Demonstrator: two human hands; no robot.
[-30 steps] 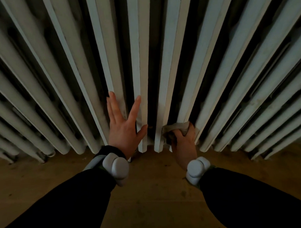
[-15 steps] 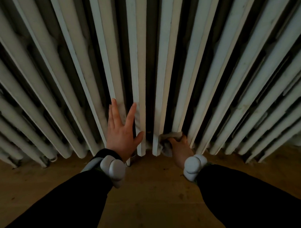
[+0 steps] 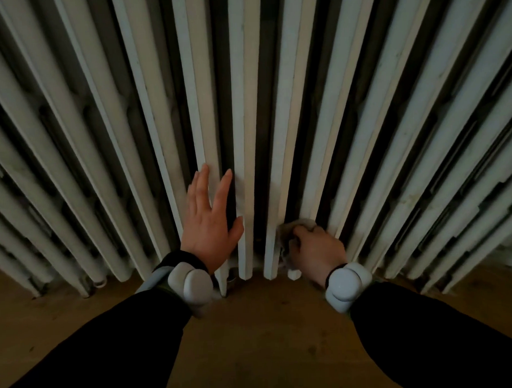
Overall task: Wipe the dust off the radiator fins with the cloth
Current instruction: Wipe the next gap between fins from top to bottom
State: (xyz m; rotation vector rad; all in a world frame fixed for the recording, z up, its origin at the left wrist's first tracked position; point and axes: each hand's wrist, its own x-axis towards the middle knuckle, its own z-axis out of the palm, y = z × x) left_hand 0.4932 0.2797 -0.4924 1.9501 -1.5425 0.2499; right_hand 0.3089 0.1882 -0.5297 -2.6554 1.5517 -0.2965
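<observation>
White ribbed radiator (image 3: 246,107) across the whole upper view, fins fanning out with dark gaps between, lower ends just above a brown wooden floor (image 3: 268,332). Left hand (image 3: 209,227) laid open and flat against the lower part of the central fins, fingers straight and slightly spread, thumb out to the right and touching the next fin; nothing held. Right hand (image 3: 317,246) low down, just right of centre, fingers curled and gripping a bunched greyish cloth (image 3: 285,239). Cloth pressed against the bottom end of a fin near the floor, at the dark gap beside it; most of it hidden under the knuckles, one fold showing above the fingers and another to their left. Hands apart, fins between them. Dark sleeves (image 3: 109,344) on both forearms. Rounded white device (image 3: 189,284) strapped at the left wrist, a like one (image 3: 346,285) at the right. Dim light; dust on the fins too faint to judge.
</observation>
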